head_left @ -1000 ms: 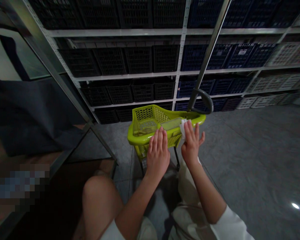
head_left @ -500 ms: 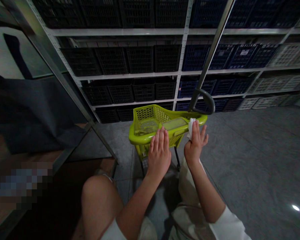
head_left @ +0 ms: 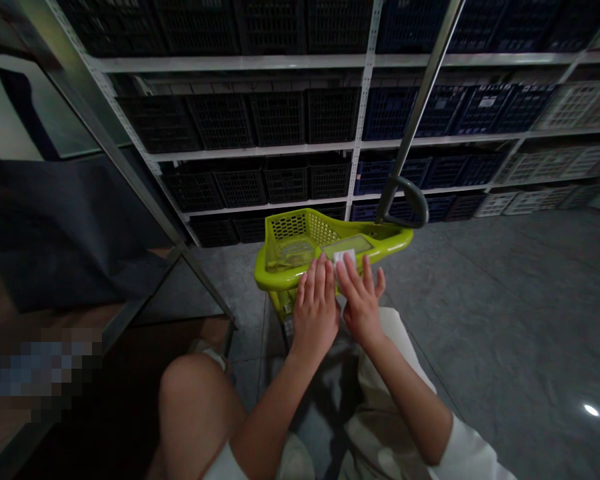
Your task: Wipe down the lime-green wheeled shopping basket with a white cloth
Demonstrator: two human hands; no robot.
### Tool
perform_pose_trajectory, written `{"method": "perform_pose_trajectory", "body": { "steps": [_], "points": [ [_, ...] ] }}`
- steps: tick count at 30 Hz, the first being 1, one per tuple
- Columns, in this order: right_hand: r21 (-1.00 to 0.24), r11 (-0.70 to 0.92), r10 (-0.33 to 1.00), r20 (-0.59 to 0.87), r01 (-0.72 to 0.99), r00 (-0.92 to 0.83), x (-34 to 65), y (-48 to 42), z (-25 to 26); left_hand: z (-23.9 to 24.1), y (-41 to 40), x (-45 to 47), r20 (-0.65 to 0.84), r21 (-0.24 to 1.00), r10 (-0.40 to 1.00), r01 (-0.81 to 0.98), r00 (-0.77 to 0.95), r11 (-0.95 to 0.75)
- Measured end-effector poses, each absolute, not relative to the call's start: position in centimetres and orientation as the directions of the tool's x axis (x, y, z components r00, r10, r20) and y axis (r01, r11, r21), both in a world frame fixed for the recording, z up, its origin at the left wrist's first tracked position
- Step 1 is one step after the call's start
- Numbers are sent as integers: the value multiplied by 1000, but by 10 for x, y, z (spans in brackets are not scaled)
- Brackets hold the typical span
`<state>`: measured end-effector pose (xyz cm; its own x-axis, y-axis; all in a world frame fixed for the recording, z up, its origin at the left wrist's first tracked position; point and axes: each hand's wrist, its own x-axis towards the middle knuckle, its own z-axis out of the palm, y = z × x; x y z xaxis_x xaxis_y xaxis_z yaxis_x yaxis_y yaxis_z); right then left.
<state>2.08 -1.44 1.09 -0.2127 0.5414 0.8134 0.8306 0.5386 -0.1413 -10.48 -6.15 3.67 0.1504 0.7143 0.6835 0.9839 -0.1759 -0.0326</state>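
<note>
A lime-green plastic basket cart [head_left: 280,270] stands on the floor in front of my knees. My left hand [head_left: 316,308] lies flat on its near rim, fingers stretched out together. Right beside it, my right hand [head_left: 361,300] presses a small white cloth [head_left: 345,257] against the same rim with flat fingers. A clear panel [head_left: 346,246] sits on the rim just beyond the cloth. The cart's grey handle [head_left: 409,190] rises on a metal pole at the right.
Metal shelving [head_left: 360,143] packed with dark and blue crates fills the wall behind the cart. A slanted metal frame [head_left: 130,173] and a dark bag [head_left: 55,227] are at the left. Grey tiled floor [head_left: 505,300] spreads to the right.
My right hand has slid the white cloth left along the rim, from the handle end to right beside my left hand. My left hand has stayed put.
</note>
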Motion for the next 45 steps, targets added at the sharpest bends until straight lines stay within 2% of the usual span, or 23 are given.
{"method": "perform_pose_trajectory", "body": {
  "steps": [2,3,6,8,10,12,14,15,18,19,21,24,26,30,32,37,42,45],
  "points": [
    [-85,553,525,808,829,-267,22,-13,10,37,-62,-105,679,-27,718,983,150,-179],
    [-115,523,532,818,845,-218,24,-9,9,37,-62,-105,676,-26,721,983,152,-183],
    [-327,374,547,833,868,78,29,3,7,38,-63,-105,670,-26,725,981,159,-192],
    [-406,326,552,815,854,177,26,4,6,37,-62,-105,675,-24,722,982,153,-186],
    [-336,393,562,824,856,65,20,-2,5,37,-62,-105,682,-27,715,983,150,-180],
    [-185,509,534,834,841,-139,14,-9,4,37,-62,-105,689,-34,709,984,151,-177],
    [-110,537,499,841,837,-210,15,-10,4,38,-63,-105,690,-38,707,984,154,-177],
    [-135,505,504,848,853,-164,17,-8,5,38,-63,-106,688,-37,709,983,154,-178],
    [-355,342,556,823,870,117,23,-1,8,38,-63,-105,682,-29,715,982,157,-188],
    [-400,314,575,802,861,163,23,-1,9,38,-63,-105,682,-24,714,981,155,-191],
    [-357,363,600,796,861,78,18,-8,11,37,-62,-105,691,-12,708,981,148,-194],
    [-140,526,568,792,839,-223,11,-20,13,36,-62,-107,704,-3,696,981,139,-193],
    [-91,533,540,802,841,-255,18,-17,12,36,-62,-109,706,-2,693,979,145,-202],
    [-233,382,545,839,894,-14,57,16,15,34,-59,-113,736,2,659,973,156,-232],
    [-279,331,563,825,902,48,77,31,18,32,-56,-113,765,9,627,971,147,-238],
    [-278,340,578,815,898,34,89,33,27,30,-52,-109,819,88,571,970,61,-229],
    [-304,377,561,827,875,46,69,13,30,41,-60,-99,812,181,578,977,-83,-115],
    [-290,412,560,829,864,11,57,0,33,47,-63,-86,796,108,605,980,14,-165]
  ]
}}
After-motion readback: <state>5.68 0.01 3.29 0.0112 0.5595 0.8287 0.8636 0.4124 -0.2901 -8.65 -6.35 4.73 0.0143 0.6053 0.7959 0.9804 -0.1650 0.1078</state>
